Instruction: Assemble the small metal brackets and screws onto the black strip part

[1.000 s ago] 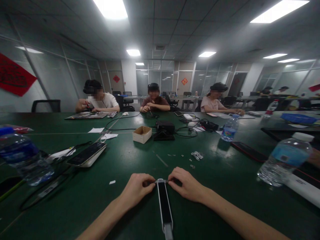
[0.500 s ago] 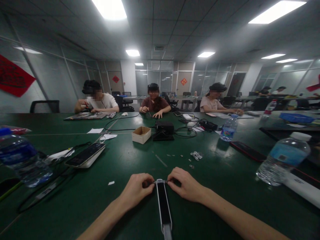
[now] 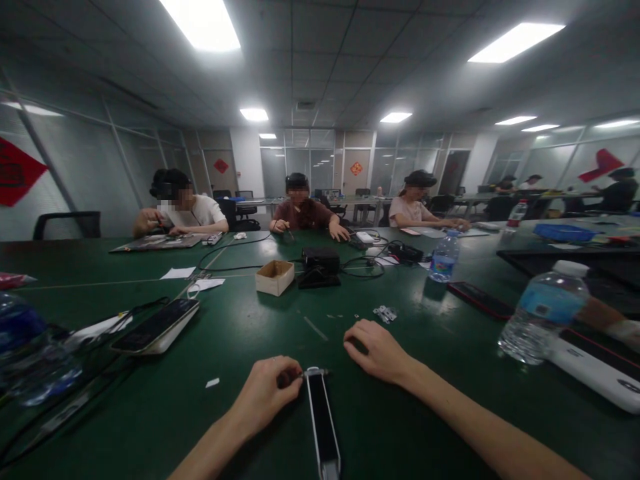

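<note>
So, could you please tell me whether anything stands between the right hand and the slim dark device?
Nothing visible does: green tabletop shows in the gap between the right hand and the slim dark device. The left hand is on the opposite side, and the small metal parts lie beyond the right hand.

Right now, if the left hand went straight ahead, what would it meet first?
The left hand would likely meet the slim, white-rimmed black bar near its far end; whether they already touch is unclear.
</note>
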A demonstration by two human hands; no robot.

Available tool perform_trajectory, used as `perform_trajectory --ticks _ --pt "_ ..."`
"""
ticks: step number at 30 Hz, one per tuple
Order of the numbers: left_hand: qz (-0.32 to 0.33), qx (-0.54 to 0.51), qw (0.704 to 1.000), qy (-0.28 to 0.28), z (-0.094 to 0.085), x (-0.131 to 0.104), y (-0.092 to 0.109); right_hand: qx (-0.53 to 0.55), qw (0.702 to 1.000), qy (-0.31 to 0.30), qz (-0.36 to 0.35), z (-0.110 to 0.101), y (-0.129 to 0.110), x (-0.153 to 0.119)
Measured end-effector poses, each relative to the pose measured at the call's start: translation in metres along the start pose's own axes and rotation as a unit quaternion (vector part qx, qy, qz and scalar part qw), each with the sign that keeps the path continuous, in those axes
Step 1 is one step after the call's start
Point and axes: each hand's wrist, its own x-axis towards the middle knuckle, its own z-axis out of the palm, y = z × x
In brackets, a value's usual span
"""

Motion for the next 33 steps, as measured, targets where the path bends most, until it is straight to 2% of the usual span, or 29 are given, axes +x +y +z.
perform_trajectory --ticks 2,4,7,9,12,16,20,25,29,33 --pt "-0.003 -0.005 1.0 -0.005 -0.001 0.0 0.001 -0.041 0.998 0.016 0.038 -0.005 0.025 0.0" --pt "-0.01 -0.013 1.0 -0.011 -0.003 0.0 0.003 -0.07 0.994 0.006 0.079 -0.012 0.051 -0.002" --pt "-0.018 -0.022 0.999 -0.024 -0.005 0.0 0.006 -0.098 0.99 -0.041 0.096 -0.023 0.078 -0.006" --pt "-0.02 -0.025 0.999 -0.031 -0.006 0.0 0.006 -0.101 0.988 -0.084 0.085 -0.03 0.085 -0.008" --pt "-0.019 -0.024 0.999 -0.036 -0.006 0.0 0.006 -0.082 0.985 -0.135 0.072 -0.038 0.08 -0.009" --pt "-0.022 -0.011 0.999 -0.037 -0.007 0.001 0.007 -0.04 0.979 -0.175 0.095 -0.043 0.064 -0.006" --pt "-0.024 -0.004 0.999 -0.038 -0.007 0.001 0.009 -0.028 0.974 -0.187 0.123 -0.041 0.057 -0.003" --pt "-0.019 0.0 0.999 -0.039 -0.006 0.001 0.006 -0.008 0.967 -0.197 0.161 -0.036 0.061 -0.003" --pt "-0.021 -0.013 0.999 -0.021 -0.005 0.0 0.003 -0.007 0.971 -0.181 0.156 -0.039 0.056 -0.004" --pt "-0.032 -0.013 0.997 0.068 -0.005 -0.001 0.002 -0.011 0.987 -0.118 0.105 -0.038 0.031 -0.001"
